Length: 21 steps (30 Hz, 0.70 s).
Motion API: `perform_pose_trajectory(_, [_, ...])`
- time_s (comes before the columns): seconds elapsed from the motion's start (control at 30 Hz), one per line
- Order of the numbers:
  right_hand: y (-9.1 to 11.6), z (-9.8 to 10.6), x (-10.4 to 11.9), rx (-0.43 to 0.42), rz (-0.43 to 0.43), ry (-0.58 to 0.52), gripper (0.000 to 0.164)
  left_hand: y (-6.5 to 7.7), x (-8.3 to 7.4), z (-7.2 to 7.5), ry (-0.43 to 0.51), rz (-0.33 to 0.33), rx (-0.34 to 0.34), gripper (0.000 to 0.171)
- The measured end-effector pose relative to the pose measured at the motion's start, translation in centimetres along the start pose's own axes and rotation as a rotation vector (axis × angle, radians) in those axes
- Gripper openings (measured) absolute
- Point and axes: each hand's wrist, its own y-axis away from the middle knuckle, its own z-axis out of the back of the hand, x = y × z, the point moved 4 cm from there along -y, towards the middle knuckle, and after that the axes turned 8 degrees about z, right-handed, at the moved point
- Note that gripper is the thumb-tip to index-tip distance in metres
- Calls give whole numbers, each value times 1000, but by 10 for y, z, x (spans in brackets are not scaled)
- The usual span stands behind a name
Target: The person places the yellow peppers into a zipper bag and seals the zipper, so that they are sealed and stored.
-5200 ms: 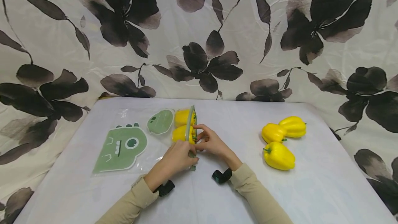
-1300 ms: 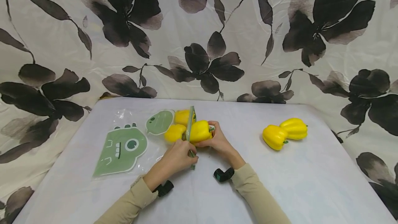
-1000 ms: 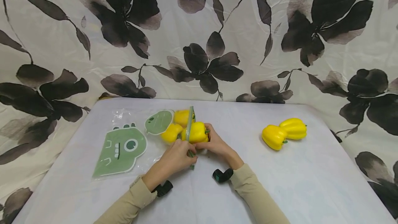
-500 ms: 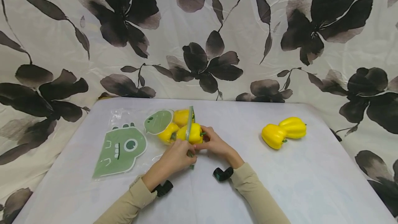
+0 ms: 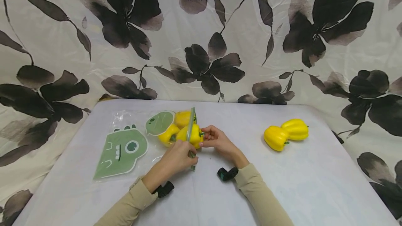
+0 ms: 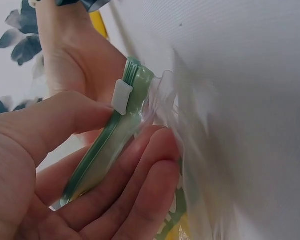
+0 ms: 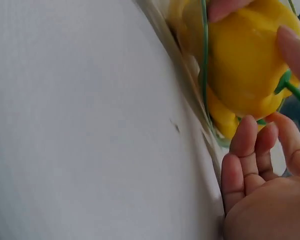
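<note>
A clear zip bag (image 5: 125,152) with a green cartoon print lies flat, its mouth toward the right. My left hand (image 5: 177,158) pinches the green zip strip (image 6: 102,145) near a white slider (image 6: 122,97). A yellow bell pepper (image 5: 188,133) sits in the bag's mouth, its green stem end sticking out past the strip. My right hand (image 5: 221,145) is at that end; its thumb and a fingertip touch the pepper (image 7: 250,55), and its other fingers are loosely bent. Two more yellow peppers (image 5: 168,134) (image 5: 183,118) lie inside the bag.
Two yellow bell peppers (image 5: 276,138) (image 5: 295,129) lie side by side on the white-covered table (image 5: 314,184) at the right. A flower-patterned cloth (image 5: 251,44) hangs behind the table.
One pepper from the right group has been carried to the bag and pushed leftward into its mouth. Another pepper inside has shifted left. The right hand has just loosened and drawn slightly right.
</note>
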Motion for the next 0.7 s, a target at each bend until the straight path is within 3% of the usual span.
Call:
perform_pose_trajectory(0.33, [1, -7, -1, 61, -19, 132, 43, 0, 2, -2, -30, -30, 3, 16])
perform_pose_trajectory(0.7, [0, -9, -2, 112, -18, 149, 40, 0, 3, -2, -57, -44, -5, 15])
